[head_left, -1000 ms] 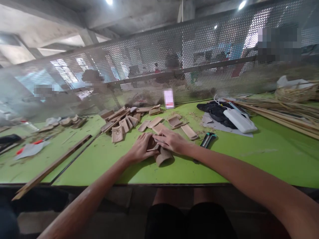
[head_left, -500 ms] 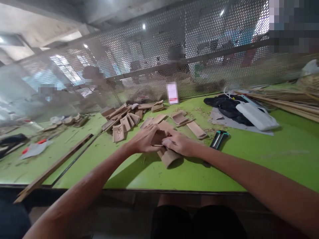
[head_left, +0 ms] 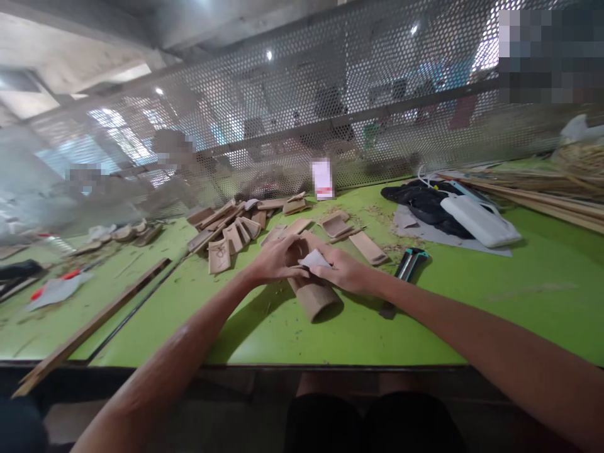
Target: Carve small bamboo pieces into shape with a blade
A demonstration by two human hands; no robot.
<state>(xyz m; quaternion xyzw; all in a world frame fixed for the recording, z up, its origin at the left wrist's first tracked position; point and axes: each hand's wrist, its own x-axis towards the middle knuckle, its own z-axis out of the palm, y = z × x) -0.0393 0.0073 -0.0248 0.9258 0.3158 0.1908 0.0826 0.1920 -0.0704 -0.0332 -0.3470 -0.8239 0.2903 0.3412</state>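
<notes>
My left hand [head_left: 274, 259] is closed around a curved bamboo piece [head_left: 294, 253], its thumb along the near edge and its fingers over the far side. Pinched in my right hand [head_left: 350, 270] is a folded whitish sheet [head_left: 315, 259] that looks like sandpaper, held against or just beside that piece. Below both hands, a larger curved bamboo section [head_left: 317, 303] lies on the green table [head_left: 264, 343], its rounded side up. Close to my right wrist rests a black and teal utility knife [head_left: 411, 264]. My fingers hide part of the held piece.
Behind my hands lie a heap of cut bamboo pieces [head_left: 219, 226] and a flat slat [head_left: 369, 247]. A long strip [head_left: 101, 319] overhangs the front edge at left. A white power bank-like case [head_left: 481, 220] sits at right; a perforated metal screen [head_left: 283, 132] stands behind.
My right hand has drawn slightly back, and more of the whitish sheet shows between its fingers. My left hand keeps its grip on the bamboo piece. The view has shifted a little.
</notes>
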